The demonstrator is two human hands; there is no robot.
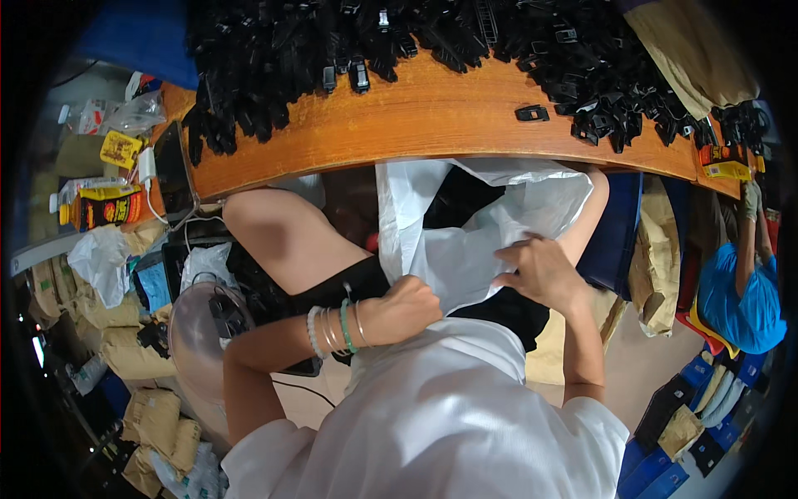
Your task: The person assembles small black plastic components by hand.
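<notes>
A white plastic bag stands open between my knees, below the table's edge, with black contents showing in its mouth. My left hand, with several bracelets on its wrist, is closed in a fist at the bag's near left edge. Against the near right side of the bag, my right hand has its fingers and thumb bent around the white plastic. What lies deeper in the bag is hidden.
Heaps of black plastic parts cover the far side of the wooden table. One loose black part lies nearer. Bottles and a phone-like device are at left. A person in blue is at far right.
</notes>
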